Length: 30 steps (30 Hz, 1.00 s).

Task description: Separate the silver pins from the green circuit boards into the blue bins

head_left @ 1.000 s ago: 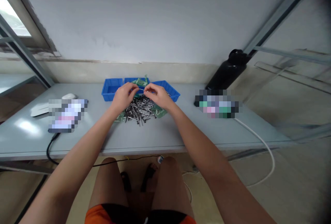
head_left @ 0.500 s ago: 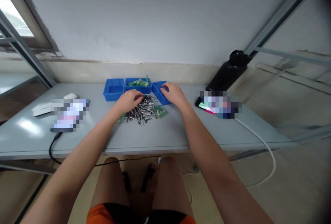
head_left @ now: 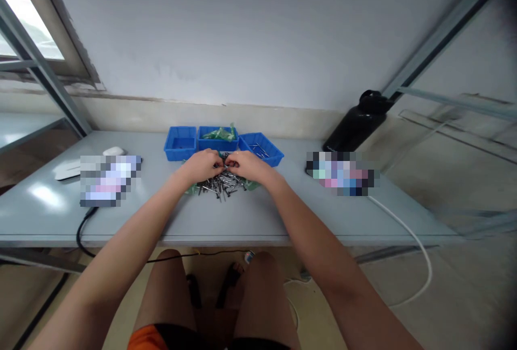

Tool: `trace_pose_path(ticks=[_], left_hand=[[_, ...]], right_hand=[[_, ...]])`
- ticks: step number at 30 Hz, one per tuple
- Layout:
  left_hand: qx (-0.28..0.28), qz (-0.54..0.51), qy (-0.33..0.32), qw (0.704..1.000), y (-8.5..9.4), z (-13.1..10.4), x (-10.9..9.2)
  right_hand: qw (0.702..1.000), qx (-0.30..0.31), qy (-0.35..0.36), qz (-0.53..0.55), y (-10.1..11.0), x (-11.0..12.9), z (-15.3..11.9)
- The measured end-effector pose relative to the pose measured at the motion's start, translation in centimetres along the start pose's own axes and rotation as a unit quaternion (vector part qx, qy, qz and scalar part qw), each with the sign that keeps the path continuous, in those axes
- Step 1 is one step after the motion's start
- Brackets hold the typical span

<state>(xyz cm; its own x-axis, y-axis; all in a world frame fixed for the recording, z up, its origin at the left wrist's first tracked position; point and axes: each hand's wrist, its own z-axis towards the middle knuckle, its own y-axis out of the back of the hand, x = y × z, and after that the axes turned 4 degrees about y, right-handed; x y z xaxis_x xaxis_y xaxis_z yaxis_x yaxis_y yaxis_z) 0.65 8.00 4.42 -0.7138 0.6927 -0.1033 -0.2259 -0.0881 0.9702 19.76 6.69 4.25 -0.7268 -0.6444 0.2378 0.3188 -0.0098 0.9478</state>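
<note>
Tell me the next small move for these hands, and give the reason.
Probably lift one pin clear of the pile and carry it to the right bin. Both hands, left and right, meet fingertip to fingertip over the pins, seemingly pinching one, though what they hold is too small to tell. The right bin already holds a few pins.
</note>
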Motion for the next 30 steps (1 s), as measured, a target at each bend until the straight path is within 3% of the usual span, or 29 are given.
trace_pose_path(ticks=[4, 16, 24, 30], left_hand=[[-0.008, -0.01, -0.008, 1.0, 0.1, 0.0, -0.3], [-0.013, -0.03, -0.008, 0.999, -0.1, 0.1, 0.0], [-0.044, 0.003, 0.033, 0.999, -0.1, 0.1, 0.2], [-0.073, 0.011, 0.075, 0.994, -0.1, -0.1, 0.3]], right_hand=[[1.0, 0.03, -0.003, -0.002, -0.6, -0.4, 0.3], [0.999, 0.014, -0.002, -0.031, -1.3, -0.4, 0.6], [0.999, -0.026, -0.007, 0.038, -0.5, 0.5, 0.3], [0.992, 0.043, -0.008, 0.115, -0.6, 1.1, 0.4]])
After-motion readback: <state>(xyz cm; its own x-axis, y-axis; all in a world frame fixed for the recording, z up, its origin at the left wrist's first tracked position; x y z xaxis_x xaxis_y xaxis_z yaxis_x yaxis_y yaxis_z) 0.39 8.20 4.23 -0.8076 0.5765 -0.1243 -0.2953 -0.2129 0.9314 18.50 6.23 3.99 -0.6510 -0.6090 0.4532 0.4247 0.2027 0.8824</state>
